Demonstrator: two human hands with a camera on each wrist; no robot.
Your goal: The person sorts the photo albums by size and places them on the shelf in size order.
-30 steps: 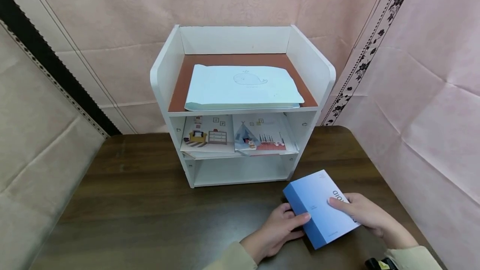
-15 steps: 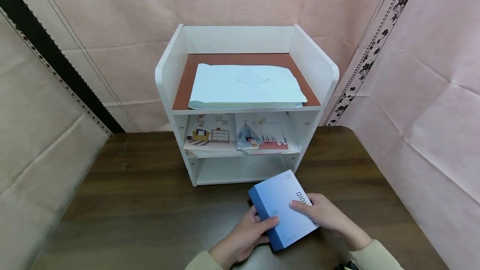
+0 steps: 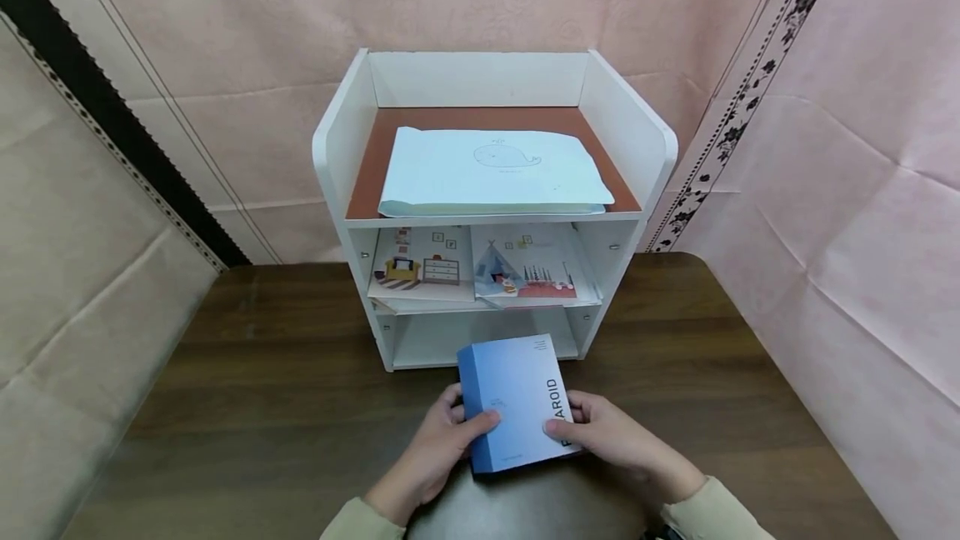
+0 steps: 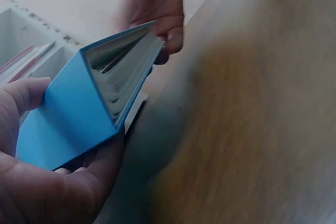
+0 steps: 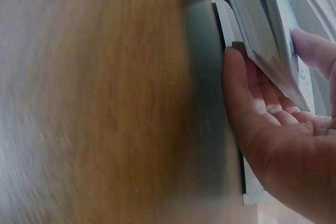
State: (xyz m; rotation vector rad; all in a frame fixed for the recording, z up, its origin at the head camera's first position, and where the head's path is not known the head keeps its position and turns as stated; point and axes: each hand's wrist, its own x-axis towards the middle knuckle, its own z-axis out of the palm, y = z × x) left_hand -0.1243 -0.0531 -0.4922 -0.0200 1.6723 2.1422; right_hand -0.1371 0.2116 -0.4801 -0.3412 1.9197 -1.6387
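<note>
A thick blue photo album (image 3: 513, 411) with dark lettering ending in "AROID" is held above the table, just in front of the shelf unit. My left hand (image 3: 438, 444) grips its spine side, thumb on the cover and fingers beneath. My right hand (image 3: 611, 440) holds the opposite edge, its thumb pressing the cover near the lettering. From the left wrist, the album's wide spine (image 4: 63, 114) and the page edges between its covers show. In the right wrist view, fingers (image 5: 241, 82) lie under the album (image 5: 262, 24).
A white shelf unit (image 3: 480, 77) stands behind the album on the dark wooden table (image 3: 225, 407). Its top bears a pale blue whale-printed packet (image 3: 495, 177). Illustrated booklets (image 3: 431, 273) lie on the middle shelf; below is a lower compartment (image 3: 427, 340). Pink cloth (image 3: 840, 190) hangs around.
Both hands have carried the album leftward from the right of the table to in front of the shelf unit. It has also turned straighter, and more of its lettering shows.
</note>
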